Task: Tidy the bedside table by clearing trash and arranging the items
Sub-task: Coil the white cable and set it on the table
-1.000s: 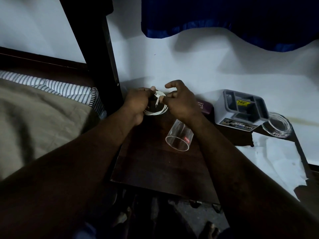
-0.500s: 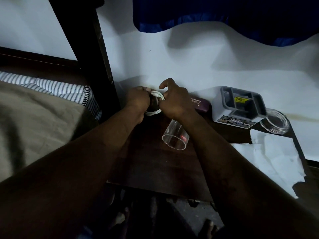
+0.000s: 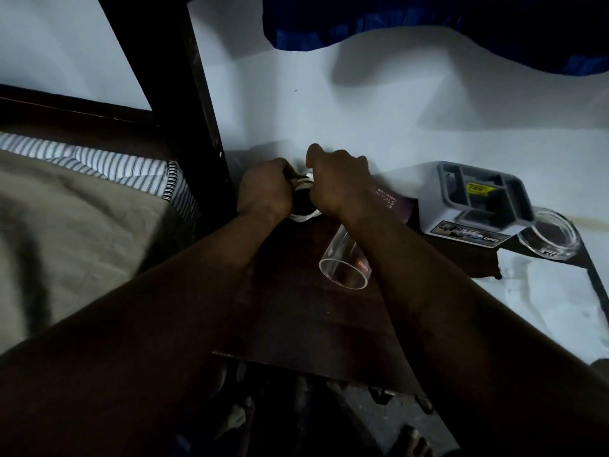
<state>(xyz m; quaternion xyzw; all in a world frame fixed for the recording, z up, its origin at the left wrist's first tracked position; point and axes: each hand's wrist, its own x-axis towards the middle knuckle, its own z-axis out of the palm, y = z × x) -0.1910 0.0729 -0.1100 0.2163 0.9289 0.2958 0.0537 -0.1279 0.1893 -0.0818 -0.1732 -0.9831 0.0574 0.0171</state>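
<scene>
Both hands close on a coiled white cable [image 3: 304,218] at the back-left corner of the table [image 3: 296,318]. The left hand [image 3: 263,192] curls round the coil. The right hand [image 3: 339,184] is knuckles-up with thumb raised, apparently pinching a strand, though its fingertips are hidden. Forearms converge over the tabletop. A glass [image 3: 342,263] lies on its side beneath the right wrist, and a box [image 3: 474,206] and dish [image 3: 548,234] stand further right.

Coiled white cable [image 3: 303,185] part-hidden by left hand [image 3: 263,191], right hand [image 3: 341,184].

Dark table [image 3: 296,324] with tipped glass [image 3: 344,262], grey box [image 3: 432,211], perhaps ashtray [image 3: 548,234]
</scene>
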